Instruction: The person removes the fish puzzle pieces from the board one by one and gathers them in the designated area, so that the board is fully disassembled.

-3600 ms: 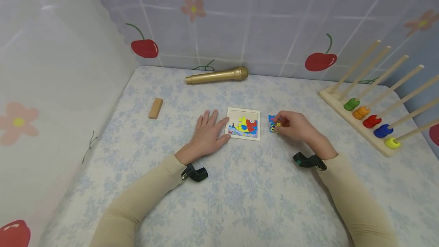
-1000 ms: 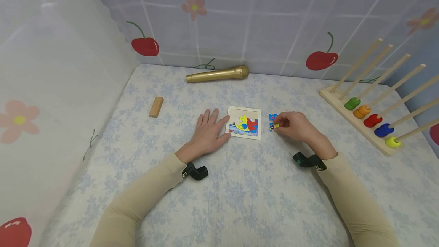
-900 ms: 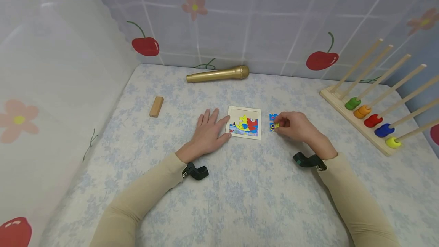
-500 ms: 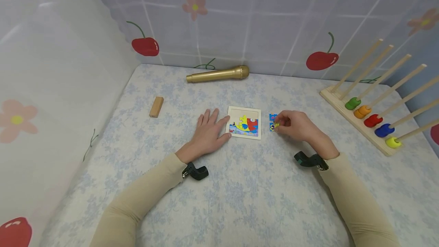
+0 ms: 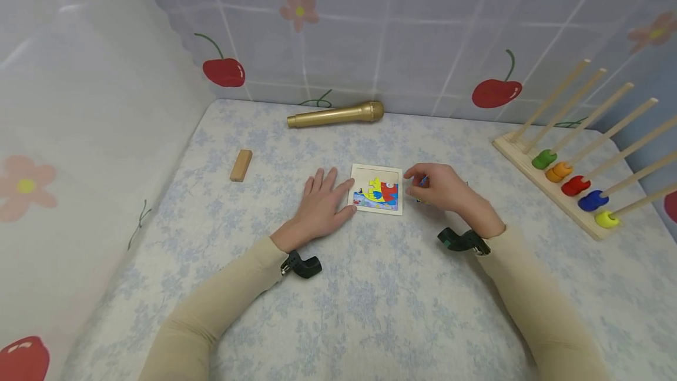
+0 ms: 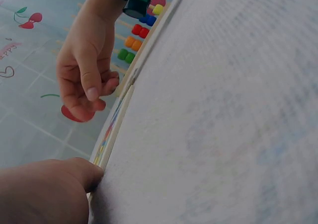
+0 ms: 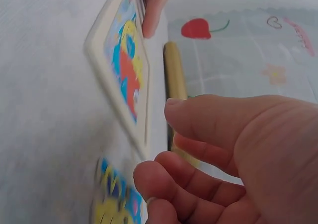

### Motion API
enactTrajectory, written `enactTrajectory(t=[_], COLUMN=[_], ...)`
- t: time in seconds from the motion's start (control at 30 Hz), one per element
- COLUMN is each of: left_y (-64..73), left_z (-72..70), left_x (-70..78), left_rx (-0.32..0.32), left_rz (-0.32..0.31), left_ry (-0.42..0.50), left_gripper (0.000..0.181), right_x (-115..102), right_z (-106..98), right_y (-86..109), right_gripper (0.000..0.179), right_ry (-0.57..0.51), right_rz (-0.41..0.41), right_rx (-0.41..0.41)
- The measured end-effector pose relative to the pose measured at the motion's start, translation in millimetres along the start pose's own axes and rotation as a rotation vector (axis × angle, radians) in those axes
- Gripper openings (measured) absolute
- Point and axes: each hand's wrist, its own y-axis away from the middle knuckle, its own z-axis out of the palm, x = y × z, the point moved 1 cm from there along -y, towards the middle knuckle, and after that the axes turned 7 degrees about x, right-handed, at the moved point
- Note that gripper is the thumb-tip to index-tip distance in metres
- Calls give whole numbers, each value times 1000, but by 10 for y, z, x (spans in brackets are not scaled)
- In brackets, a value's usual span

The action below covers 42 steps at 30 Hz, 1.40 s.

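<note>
The tray [image 5: 376, 167], a small picture puzzle, lies flat on the counter [image 5: 359, 298] between the two hands, square to the person, probably so the picture is easy to read and reach. Its fitted pieces [image 5: 389, 194] fill the near part and right side, while bare wood shows along the far side and far left corner. The left hand [image 5: 317, 207] lies palm down with fingers spread, thumb and forefinger touching the tray's left edge, seemingly as a stop against sliding. The right hand [image 5: 441, 187] hangs just beyond the right edge, thumb apart from loosely bent fingers; the right wrist view shows nothing between them. Loose pieces [image 7: 117, 194] lie beneath it, beside the tray, a handy spot for that hand, though the head view mostly hides them. Farther out, a wooden block [image 5: 241, 165] lies to the left, a gold microphone [image 5: 335, 115] along the back, and a peg rack [image 5: 550, 189] with coloured beads [image 5: 574, 186] at the right, each well apart from the tray, which leaves both forearms unhindered.
</note>
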Motion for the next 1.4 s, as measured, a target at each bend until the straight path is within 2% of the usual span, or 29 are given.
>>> enactTrajectory(t=[0.23,0.4,0.67,1.17,1.4], left_y=[-3,-9,-10,-3,-4], left_z=[-5,5,2,-2,-11], left_x=[-18,-9,10,-9,-1], left_rx=[7,3,12,16,17], left_rz=[-6,3,13,17,19], left_ry=[-11,-7,-16,-23,-27], left_gripper=[62,61,61,61,61], right_x=[-366,-494,-465,-401,-405], right_z=[141,271,361,405,402], right_y=[-275,-364,-361,-377,-372], right_gripper=[42,51,52,53,51], right_ry=[12,34,47,15,33], right_rz=[-16,11,-7,1,-14], right_rx=[-94,-154,-104,-96,-89])
